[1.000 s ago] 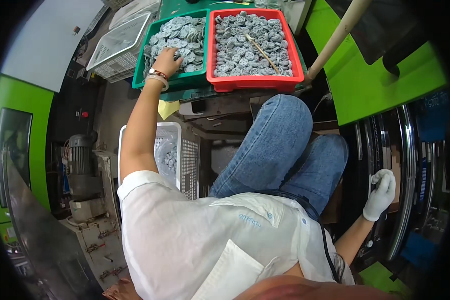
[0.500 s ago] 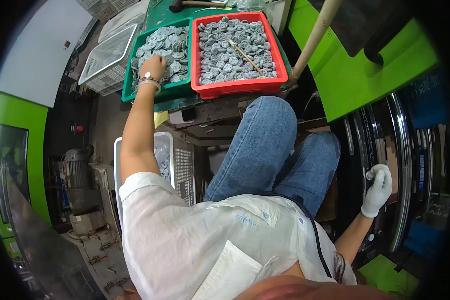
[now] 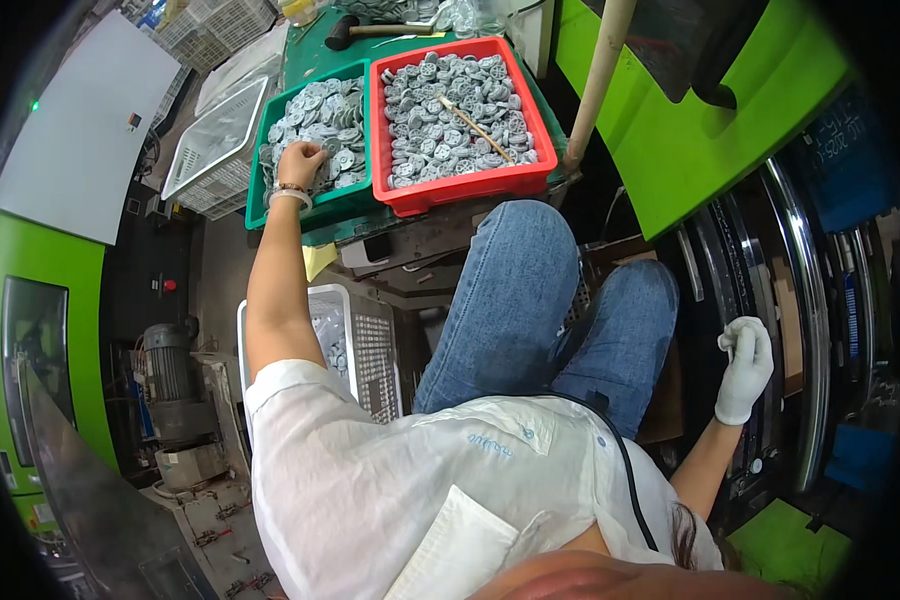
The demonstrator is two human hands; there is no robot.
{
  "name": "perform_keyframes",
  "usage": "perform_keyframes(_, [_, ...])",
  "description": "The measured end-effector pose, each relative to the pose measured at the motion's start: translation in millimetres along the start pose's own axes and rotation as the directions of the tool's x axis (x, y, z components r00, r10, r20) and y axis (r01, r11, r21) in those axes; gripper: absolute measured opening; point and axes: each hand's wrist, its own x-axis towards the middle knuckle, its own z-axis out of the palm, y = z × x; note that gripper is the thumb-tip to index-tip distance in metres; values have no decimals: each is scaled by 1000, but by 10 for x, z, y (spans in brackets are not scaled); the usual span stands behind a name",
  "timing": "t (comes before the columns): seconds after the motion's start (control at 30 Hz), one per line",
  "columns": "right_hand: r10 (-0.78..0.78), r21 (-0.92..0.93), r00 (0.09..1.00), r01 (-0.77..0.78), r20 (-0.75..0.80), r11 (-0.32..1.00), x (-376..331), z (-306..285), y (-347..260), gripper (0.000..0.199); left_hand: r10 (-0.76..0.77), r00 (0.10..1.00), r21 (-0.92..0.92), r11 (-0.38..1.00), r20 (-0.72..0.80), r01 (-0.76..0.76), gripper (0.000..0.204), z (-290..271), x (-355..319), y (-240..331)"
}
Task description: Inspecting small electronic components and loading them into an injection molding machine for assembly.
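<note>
My bare left hand (image 3: 301, 165), with a bracelet at the wrist, is over the near left part of the green tray (image 3: 254, 200). Its fingers are bent together close above the heaped grey round plastic parts (image 3: 332, 103); whether a part is between the fingertips cannot be made out. My right hand (image 3: 746, 365), in a white glove, is held out at the right beside the dark machine with chrome bars (image 3: 802, 300). Its fingers are curled in toward the thumb, and what they hold, if anything, is hidden.
A red tray (image 3: 460, 190) of similar grey parts stands beside the green one, a wooden-handled brush (image 3: 480, 132) on its heap. A mallet (image 3: 345, 32) lies behind. A white crate (image 3: 375, 365) sits below my left arm. A wooden pole (image 3: 600, 85) slants beside the green machine (image 3: 710, 130).
The view has shifted a little, so the trays sit slightly lower and further left. My left hand has turned, its fingers now pointing right over the parts. My right hand stays curled.
</note>
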Motion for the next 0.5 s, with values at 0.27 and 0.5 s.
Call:
perform_keyframes(0.27, [-104,101,990,94,97,990,78,141,-172,14,280,905,-228,905,-319,-360,14,-493,-364,1403])
perform_keyframes(0.5, [-293,49,948,289,127,956,382,645,-480,24,726,674,-946,298,139,-126,13,-486,-1446,4131])
